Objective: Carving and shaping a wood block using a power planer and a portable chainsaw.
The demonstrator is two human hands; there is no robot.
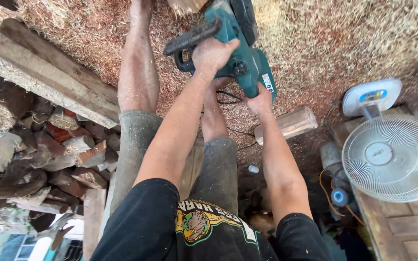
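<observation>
My left hand clenches the green chainsaw front handle, right hand grasping its rear, steadying it above sawdust.

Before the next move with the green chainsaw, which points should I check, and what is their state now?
1. Left hand grips the front handle of the chainsaw: ok.
2. Right hand on the rear grip: ok.
3. Bare legs close beside the saw: not ok.
4. Black cord lies between the legs: not ok.
5. Saw bar and chain: out of view, cannot tell.
6. Wood block apart from the saw: ok.
</observation>
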